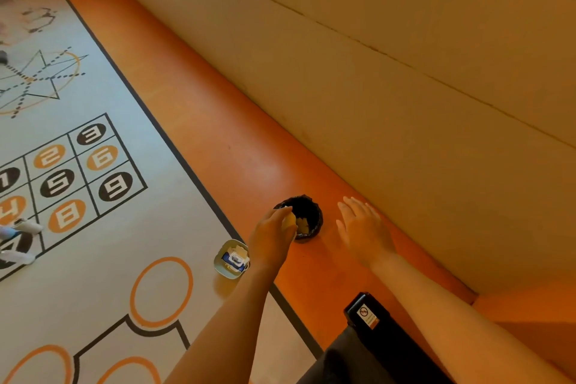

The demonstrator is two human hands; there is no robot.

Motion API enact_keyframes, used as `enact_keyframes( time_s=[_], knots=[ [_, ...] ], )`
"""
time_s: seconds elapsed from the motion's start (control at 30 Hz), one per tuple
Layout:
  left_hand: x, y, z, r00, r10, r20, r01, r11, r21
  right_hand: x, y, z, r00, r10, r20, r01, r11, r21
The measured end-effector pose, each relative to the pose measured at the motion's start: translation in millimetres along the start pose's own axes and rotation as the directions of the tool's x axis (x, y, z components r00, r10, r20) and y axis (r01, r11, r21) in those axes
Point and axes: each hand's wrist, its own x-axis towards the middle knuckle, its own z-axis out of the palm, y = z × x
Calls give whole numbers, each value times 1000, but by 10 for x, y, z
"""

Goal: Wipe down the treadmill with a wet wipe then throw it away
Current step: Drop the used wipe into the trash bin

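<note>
- The left hand (274,232) was stretched out to the small black bin (304,217) on the orange floor (199,121), its fingers curled round a crumpled wipe (289,221) held right at the bin's near-left rim.
- The wipe was still in the grasp, at or just over the opening; it had not dropped in.
- Pale crumpled scraps (303,224) already lay inside the bin, though what they were could not be told.
- The right hand (361,227) hung released, fingers straight and spread, holding nothing, just right of the bin and apart from it.
- A pack of wipes (235,258) lay on a small tray (223,268) on the floor, near and left of the bin, beside the left wrist.
- A dark machine part with a warning sticker (367,316), at the near right, may have been the treadmill's end; too little showed to be sure.
- Judging from this, the wiping looked finished and the task was at its last step: the throw-away.
- What was left seemed only to let go of the wipe over the opening so that it fell inside the bin rather than onto the floor.
</note>
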Motion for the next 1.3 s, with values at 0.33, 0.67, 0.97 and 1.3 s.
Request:
enact_keyframes(
  time_s=[0.33, 0.67, 0.97, 1.3],
  knots=[
    [768, -23, 167, 1000, -2, 28, 1, 1000, 24, 718, 392, -10, 997, 17, -71, -17, 1000, 5],
    [1665, -1163, 1170, 993, 80, 84, -84, 996, 44, 1264, 486, 1506, 984, 128, -122, -128, 992, 10],
    [2137, -2742, 1563, 966, 233, 108, -236, 971, 17, 1855, -353, 3127, 962, 264, -67, -258, 962, 85],
    [2678, -2793, 786, 921, 348, 174, -351, 936, -18, 2345, -958, 2689, 914, 387, -123, -372, 919, 133]
  ],
)
